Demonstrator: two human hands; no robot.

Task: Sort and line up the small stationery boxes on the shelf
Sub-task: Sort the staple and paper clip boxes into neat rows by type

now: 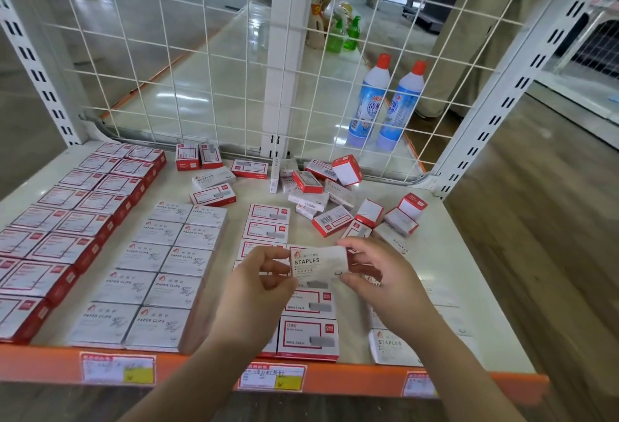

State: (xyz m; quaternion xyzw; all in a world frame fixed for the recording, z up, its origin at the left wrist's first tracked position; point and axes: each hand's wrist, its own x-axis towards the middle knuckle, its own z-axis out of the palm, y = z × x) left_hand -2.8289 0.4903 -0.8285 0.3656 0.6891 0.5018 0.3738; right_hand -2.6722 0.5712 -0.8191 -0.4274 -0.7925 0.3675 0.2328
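Note:
A small white STAPLES box (318, 261) hangs above the shelf (469, 254), label up. My left hand (264, 274) pinches its left end and my right hand (378, 270) pinches its right end. Below them a column of red-and-white staple boxes (310, 338) runs front to back. White PAPER CLIPS boxes (160, 270) stand in two neat columns to the left. Further left are two columns of red-edged boxes (60, 230). White STAPLES boxes (393, 346) lie at the front right, partly hidden by my right arm. A loose heap of mixed boxes (331, 200) lies at the back.
A white wire grid (207, 63) closes the shelf's back. Behind it stand two blue-white bottles with red caps (385, 99). White slotted uprights (495, 99) flank the sides. The orange front rail (201, 368) carries price tags. A few stray boxes (207, 173) lie at the back centre-left.

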